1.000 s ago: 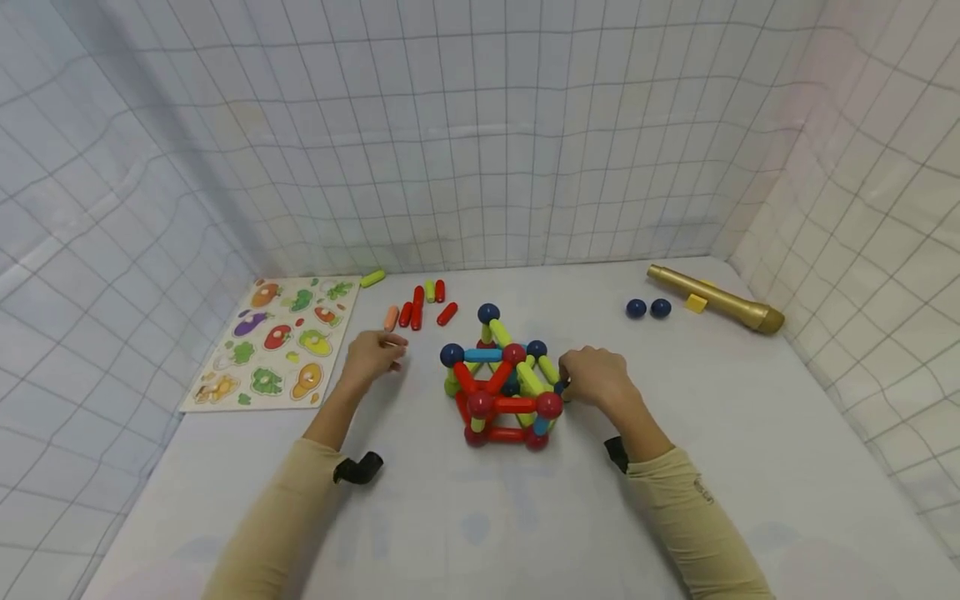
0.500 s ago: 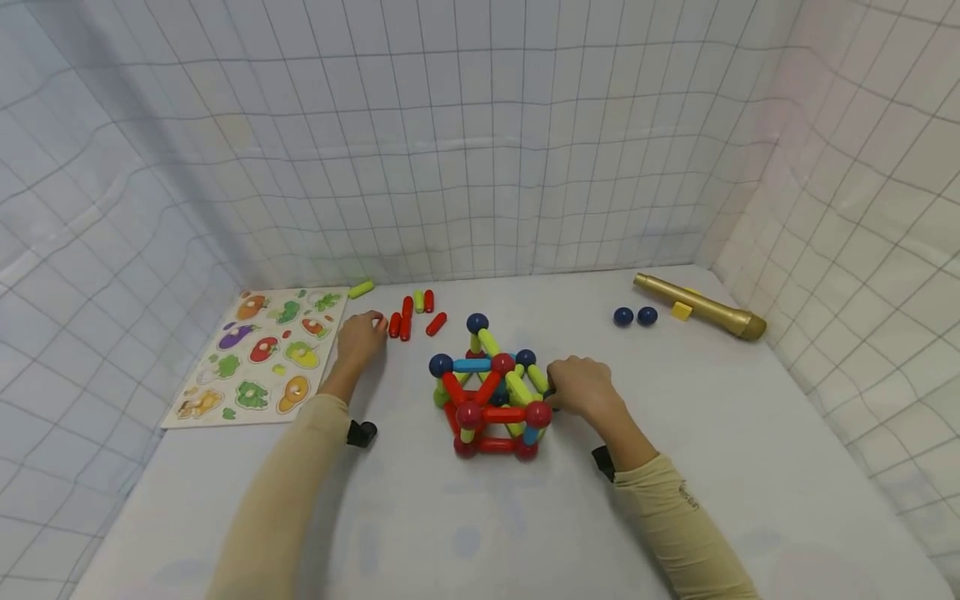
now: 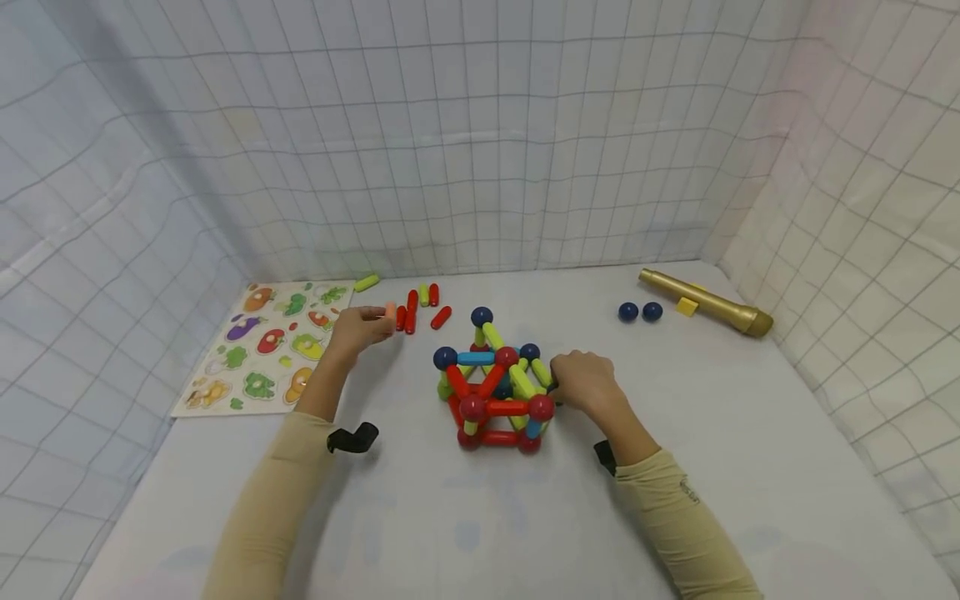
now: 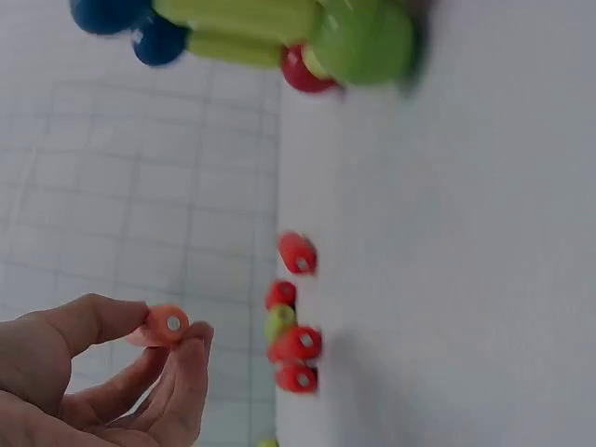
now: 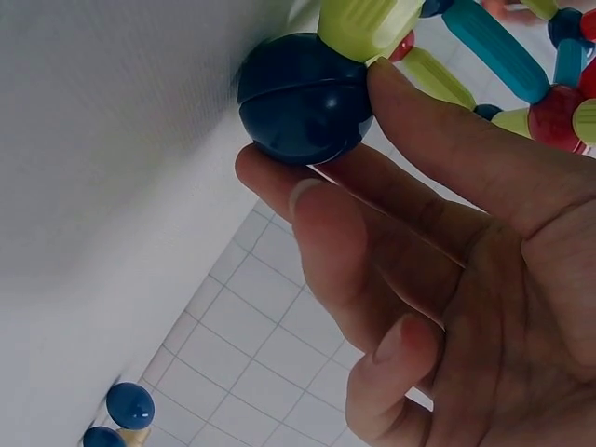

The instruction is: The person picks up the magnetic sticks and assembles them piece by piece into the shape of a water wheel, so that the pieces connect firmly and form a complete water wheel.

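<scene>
A frame of magnetic building sticks and balls (image 3: pixel 508 407), in red, lime, light blue and dark blue, stands mid-table. Left of it, my left hand (image 3: pixel 360 331) pinches an orange magnetic stick (image 4: pixel 168 323) between thumb and fingers. The stick's round end, with a metal dot, faces the left wrist camera. At the frame's right side, my right hand (image 3: pixel 587 382) holds a dark blue ball (image 5: pixel 303 98) between thumb and fingertips. A lime stick (image 5: pixel 368 23) meets that ball. In the head view my right hand mostly hides the ball.
Loose red sticks (image 3: pixel 411 312) and a lime stick (image 3: pixel 423 295) lie beyond my left hand. A vegetable puzzle board (image 3: pixel 251 350) is at the left. Two dark blue balls (image 3: pixel 640 312) and a gold microphone-shaped object (image 3: pixel 708 303) lie back right. Gridded sheets (image 3: pixel 495 167) enclose the table.
My left hand has reached the orange stick, which lay beside the red ones, and picked it up. My right hand stays at the frame's right side. The head view has shifted slightly.
</scene>
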The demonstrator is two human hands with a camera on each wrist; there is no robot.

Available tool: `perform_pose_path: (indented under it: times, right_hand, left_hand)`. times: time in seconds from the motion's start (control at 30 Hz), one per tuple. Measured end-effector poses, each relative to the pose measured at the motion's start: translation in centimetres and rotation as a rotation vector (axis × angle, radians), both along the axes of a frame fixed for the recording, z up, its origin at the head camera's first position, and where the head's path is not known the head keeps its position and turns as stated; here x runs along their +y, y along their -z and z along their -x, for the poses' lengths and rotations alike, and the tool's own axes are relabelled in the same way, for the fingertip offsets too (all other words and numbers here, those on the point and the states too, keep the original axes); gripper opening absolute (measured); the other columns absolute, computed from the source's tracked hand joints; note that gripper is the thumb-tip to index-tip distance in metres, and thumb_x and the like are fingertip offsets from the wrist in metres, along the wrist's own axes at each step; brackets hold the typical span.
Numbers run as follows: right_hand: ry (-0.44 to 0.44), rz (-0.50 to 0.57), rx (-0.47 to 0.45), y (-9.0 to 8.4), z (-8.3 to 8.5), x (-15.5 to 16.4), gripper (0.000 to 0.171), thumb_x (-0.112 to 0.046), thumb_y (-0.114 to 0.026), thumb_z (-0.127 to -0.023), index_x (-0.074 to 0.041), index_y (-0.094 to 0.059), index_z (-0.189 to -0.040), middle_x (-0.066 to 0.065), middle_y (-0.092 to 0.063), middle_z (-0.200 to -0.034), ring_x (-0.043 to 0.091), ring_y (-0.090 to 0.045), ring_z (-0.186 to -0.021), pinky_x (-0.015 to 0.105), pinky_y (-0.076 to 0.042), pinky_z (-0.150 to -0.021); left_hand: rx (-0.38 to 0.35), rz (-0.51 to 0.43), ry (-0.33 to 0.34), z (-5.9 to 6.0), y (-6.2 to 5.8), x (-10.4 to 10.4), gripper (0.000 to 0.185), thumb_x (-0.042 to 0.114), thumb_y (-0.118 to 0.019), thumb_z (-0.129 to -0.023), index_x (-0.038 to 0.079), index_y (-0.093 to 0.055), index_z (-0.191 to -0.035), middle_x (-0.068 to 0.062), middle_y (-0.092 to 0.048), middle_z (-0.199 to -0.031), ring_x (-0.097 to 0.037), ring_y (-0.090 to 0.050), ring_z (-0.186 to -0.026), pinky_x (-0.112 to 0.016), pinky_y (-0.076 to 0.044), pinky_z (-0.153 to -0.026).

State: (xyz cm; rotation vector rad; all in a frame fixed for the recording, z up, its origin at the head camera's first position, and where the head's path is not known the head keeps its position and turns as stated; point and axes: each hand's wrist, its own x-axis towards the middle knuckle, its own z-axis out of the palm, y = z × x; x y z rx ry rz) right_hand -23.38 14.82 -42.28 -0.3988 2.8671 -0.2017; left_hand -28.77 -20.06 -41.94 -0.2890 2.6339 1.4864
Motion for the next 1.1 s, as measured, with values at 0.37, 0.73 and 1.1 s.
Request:
perform_pose_path:
  times: [0.37,0.73,1.1]
  right_hand:
    - [-0.008,-0.015,0.023,-0.2,-0.1,0.3,0.024,-0.028,-0.077,-0.082,-0.007,-0.068,-0.09,0.003,-0.059,-0.071,0.02,-0.051,-0.064,0.031,-0.039,-0.058]
    - [-0.017,-0.013,0.043,0.1,0.0,0.2,0.023,-0.029,-0.078,-0.082,-0.008,-0.067,-0.086,0.002,-0.058,-0.07,0.019,-0.051,-0.063,0.031,-0.039,-0.057]
    - [-0.026,-0.027,0.04,0.0,-0.3,-0.3,0.021,-0.025,-0.077,-0.082,-0.007,-0.068,-0.089,0.003,-0.058,-0.071,0.02,-0.051,-0.064,0.031,-0.04,-0.058]
  left_hand:
    - [-0.076,-0.14,0.261,-1.3,-3.2,5.8,0.052,0.037,-0.059,-0.096,0.0,-0.055,-0.133,-0.012,-0.07,-0.114,-0.016,-0.069,-0.098,-0.034,-0.05,-0.099]
    - [-0.102,-0.028,0.402,-1.2,-3.2,6.7,0.04,0.033,-0.058,-0.097,-0.001,-0.066,-0.116,-0.012,-0.065,-0.117,-0.026,-0.065,-0.107,-0.033,-0.053,-0.096]
    - [-0.178,0.108,0.486,-0.3,-3.0,7.9,0.048,0.04,-0.059,-0.095,0.0,-0.064,-0.122,-0.004,-0.061,-0.104,-0.016,-0.054,-0.085,-0.027,-0.051,-0.081]
